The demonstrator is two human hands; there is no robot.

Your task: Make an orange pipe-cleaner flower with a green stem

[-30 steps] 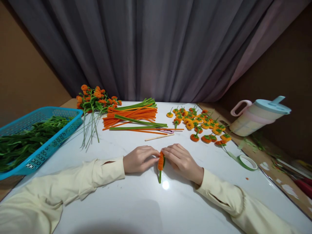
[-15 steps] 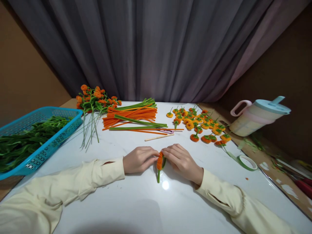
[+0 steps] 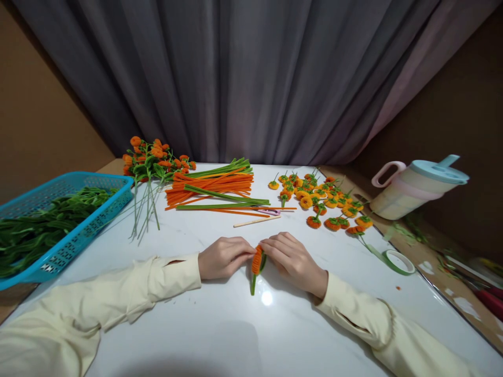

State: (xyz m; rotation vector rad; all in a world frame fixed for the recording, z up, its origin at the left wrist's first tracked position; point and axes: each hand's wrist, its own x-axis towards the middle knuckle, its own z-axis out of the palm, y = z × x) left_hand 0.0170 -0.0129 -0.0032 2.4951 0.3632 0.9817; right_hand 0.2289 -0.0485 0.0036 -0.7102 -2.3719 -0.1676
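Observation:
Between my hands, just above the white table (image 3: 220, 330), is a pipe-cleaner flower piece (image 3: 257, 262), an orange coil with a green stem hanging from it. My left hand (image 3: 223, 257) pinches the piece at its upper left with thumb and forefinger. My right hand (image 3: 293, 260) closes on its upper right, where a green loop shows beside the coil. The right fingertips partly hide the piece. Beyond the hands lie a thin wooden stick (image 3: 256, 222), a small pink tool (image 3: 271, 211), and piles of orange pipe cleaners (image 3: 212, 189) and green pipe cleaners (image 3: 228, 196).
At the left stands a blue basket (image 3: 84, 228) of green leaves. Stemmed orange flowers (image 3: 157, 152) lie at the back left. Many flower heads (image 3: 332, 204) cover the right side, near a roll of green tape (image 3: 398, 263) and a lidded cup (image 3: 416, 188).
The orange and green piece has tilted slightly, its stem end swinging a little to the left. Both hands stay nearly in place.

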